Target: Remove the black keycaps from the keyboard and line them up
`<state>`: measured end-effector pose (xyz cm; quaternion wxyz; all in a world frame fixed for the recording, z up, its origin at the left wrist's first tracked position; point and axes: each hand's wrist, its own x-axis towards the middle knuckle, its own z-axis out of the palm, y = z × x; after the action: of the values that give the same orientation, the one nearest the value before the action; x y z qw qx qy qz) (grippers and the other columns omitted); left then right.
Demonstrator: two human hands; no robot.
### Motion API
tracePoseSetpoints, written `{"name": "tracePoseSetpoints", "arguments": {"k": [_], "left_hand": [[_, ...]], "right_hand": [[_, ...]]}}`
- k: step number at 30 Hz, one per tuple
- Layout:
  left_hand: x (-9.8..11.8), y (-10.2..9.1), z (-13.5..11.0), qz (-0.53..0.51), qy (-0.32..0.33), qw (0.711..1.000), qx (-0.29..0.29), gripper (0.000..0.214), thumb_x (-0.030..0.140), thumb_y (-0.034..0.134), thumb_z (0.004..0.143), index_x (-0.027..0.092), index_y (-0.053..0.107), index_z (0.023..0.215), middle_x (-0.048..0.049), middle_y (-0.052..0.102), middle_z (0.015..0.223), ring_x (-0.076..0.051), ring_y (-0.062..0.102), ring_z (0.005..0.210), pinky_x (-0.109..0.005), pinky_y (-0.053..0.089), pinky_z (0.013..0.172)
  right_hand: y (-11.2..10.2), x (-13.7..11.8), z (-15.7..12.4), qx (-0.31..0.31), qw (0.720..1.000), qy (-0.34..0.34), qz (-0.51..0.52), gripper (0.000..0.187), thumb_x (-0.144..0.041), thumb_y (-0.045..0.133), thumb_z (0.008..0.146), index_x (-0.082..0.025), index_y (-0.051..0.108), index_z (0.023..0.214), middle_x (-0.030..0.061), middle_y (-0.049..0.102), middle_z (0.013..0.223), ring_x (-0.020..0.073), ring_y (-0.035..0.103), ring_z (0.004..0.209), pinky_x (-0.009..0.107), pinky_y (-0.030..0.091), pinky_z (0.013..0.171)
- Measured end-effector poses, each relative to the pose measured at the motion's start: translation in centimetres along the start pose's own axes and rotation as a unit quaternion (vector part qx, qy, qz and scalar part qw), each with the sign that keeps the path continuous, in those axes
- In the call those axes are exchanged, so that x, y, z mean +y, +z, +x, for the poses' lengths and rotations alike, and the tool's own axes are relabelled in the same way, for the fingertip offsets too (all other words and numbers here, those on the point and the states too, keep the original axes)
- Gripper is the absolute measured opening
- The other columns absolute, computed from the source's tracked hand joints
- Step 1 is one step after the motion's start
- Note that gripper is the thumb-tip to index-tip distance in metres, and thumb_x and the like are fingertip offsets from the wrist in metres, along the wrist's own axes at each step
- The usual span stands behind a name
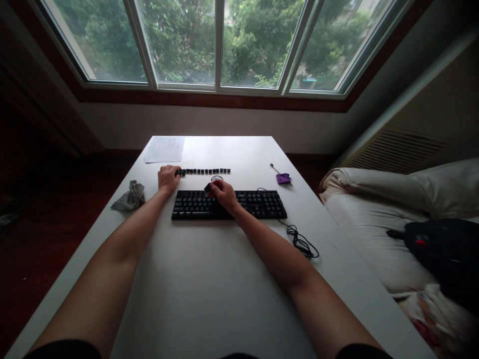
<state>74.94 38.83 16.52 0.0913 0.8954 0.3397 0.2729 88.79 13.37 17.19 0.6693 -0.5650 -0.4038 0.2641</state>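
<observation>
My left hand [168,178] lies at the left end of a row of small black keycaps [205,171], its curled fingertips on the end ones. Whether a keycap is between those fingers is hard to see. Over the upper edge of a black keyboard [262,204], my right hand [223,193] is closed in a pinch. A small black piece [207,188] sticks out left of its fingertips, and a thin wire loop [216,178] shows just behind them; together they look like a keycap puller. My right forearm crosses the keyboard and hides some keys.
A grey crumpled cloth [130,197] lies left of the keyboard. Printed paper [164,149] rests at the table's far left corner. On the right are a purple item with a stick-like brush [283,178] and the coiled cable [299,242]. A sofa [377,224] stands beyond the right edge.
</observation>
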Motion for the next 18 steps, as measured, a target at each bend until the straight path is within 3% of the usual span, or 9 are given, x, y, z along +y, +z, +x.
{"name": "tracePoseSetpoints", "arguments": {"k": [4,11,15,18], "left_hand": [[-0.8,-0.4,-1.4,-0.021,-0.040,0.998,0.050,0.031,0.024,0.053,0.089,0.022,0.070,0.114,-0.0130,0.065,0.121,-0.035,0.050,0.117,-0.050,0.040,0.105],[-1.7,-1.5,-4.1,-0.058,-0.068,0.993,0.072,0.027,0.022,0.054,0.085,0.019,0.071,0.106,-0.0107,0.069,0.113,-0.032,0.056,0.111,-0.049,0.040,0.108],[-1.4,-1.8,-5.7,-0.112,-0.057,0.991,0.053,0.025,0.025,0.055,0.084,0.021,0.073,0.102,-0.0089,0.070,0.110,-0.029,0.060,0.106,-0.045,0.046,0.102],[-0.5,-2.0,-7.0,-0.194,-0.048,0.980,-0.004,0.026,0.032,0.057,0.087,0.021,0.073,0.104,-0.0070,0.071,0.111,-0.024,0.063,0.097,-0.040,0.051,0.092]], "right_hand": [[-0.1,0.3,0.4,0.025,1.000,-0.007,0.006,0.029,-0.050,0.065,0.087,-0.021,0.061,0.093,-0.0001,0.067,0.078,0.0167,0.072,0.065,0.027,0.059,0.057],[-0.4,0.3,0.8,0.053,0.998,-0.027,-0.006,0.025,-0.046,0.061,0.088,-0.022,0.062,0.096,0.0012,0.069,0.087,0.0146,0.070,0.068,0.024,0.057,0.054],[-0.7,0.1,1.0,0.057,0.998,-0.025,-0.012,0.025,-0.045,0.062,0.087,-0.022,0.063,0.098,0.0020,0.069,0.087,0.0158,0.070,0.070,0.025,0.057,0.055],[-0.8,-0.1,1.2,0.057,0.998,-0.027,-0.030,0.026,-0.045,0.063,0.087,-0.022,0.064,0.098,0.0022,0.069,0.086,0.0169,0.071,0.072,0.025,0.057,0.056]]}}
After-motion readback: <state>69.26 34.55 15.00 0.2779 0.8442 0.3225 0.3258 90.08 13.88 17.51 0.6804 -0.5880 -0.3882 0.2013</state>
